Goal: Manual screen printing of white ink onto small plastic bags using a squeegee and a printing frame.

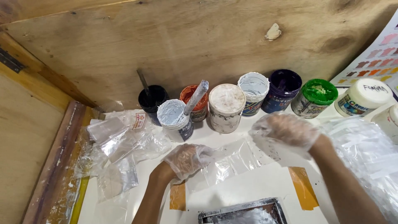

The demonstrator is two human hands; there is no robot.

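Both hands are over the white tabletop [265,186], each wrapped in a thin clear plastic glove. The left hand [187,159] sits just below centre, fingers curled down and pinching the left edge of a flat clear plastic bag [232,162] that lies on the table. The right hand [286,132] hovers at about two o'clock from it, fingers spread loose and released over the bag's upper right corner; whether it touches the plastic, I cannot tell. The bag stretches between the two hands, flat on the white surface. At twelve o'clock from the hands runs a row of round paint tubs against the plywood wall [186,37]: a black tub with a stick standing in it [152,98], a white-filled tub with a paint-coated stirring stick leaning out of it [175,118], an orange tub [195,99] just behind that, a tub with a smeared white lid [226,105], an open tub with whitish paint [253,92], a dark purple tub [282,89], a green-lidded tub [316,96] and a white-lidded tub [362,97]. At nine o'clock lies a heap of crumpled clear plastic bags [120,145]; at three o'clock, more clear plastic sheeting [369,153]. Two strips of orange tape [303,187] are stuck to the table near the wrists, and at six o'clock the top of a paint-smeared metal frame [242,212] shows. A colour swatch chart [379,56] leans at the far right.
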